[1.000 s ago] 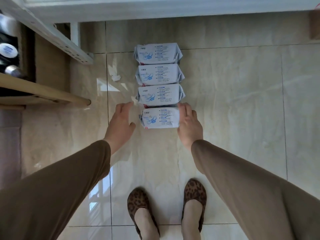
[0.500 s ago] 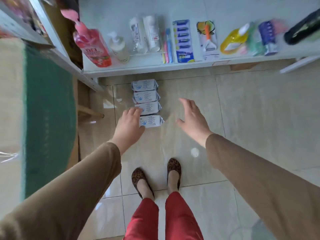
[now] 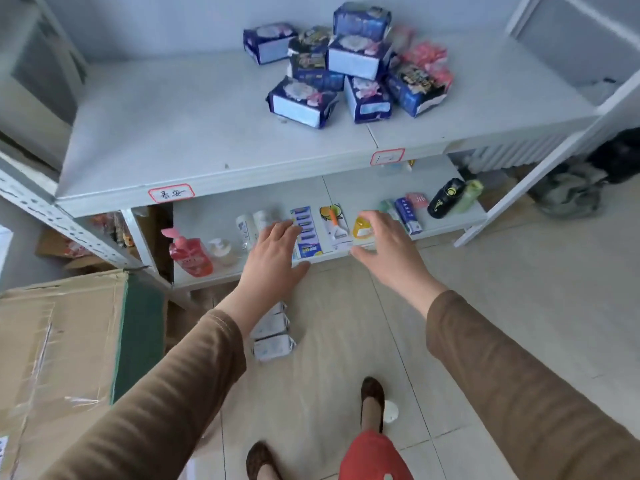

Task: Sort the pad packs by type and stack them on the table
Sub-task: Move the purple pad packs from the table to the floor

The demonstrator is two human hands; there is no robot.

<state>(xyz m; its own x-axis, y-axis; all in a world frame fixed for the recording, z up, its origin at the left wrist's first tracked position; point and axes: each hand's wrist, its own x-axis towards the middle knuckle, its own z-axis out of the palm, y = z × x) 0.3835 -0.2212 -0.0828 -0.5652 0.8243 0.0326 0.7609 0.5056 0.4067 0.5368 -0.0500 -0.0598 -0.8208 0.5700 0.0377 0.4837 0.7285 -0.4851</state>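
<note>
step: reaching for dark blue pad packs (image 3: 346, 64) at table (image 3: 207, 133) back edge | left grip (image 3: 273, 258) released, right grip (image 3: 384, 247) released | picking one type at a time

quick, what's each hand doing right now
Left hand: open, fingers spread, holding nothing.
Right hand: open, fingers spread, holding nothing.

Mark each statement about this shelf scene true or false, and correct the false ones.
1. Both hands hold packs. False: the left hand and right hand are open and hold nothing.
2. Dark blue packs lie in a loose pile on the top shelf. True.
3. White packs lie on the floor. True.
4. A pink bottle stands on the top shelf. False: it is on the lower shelf.
</note>
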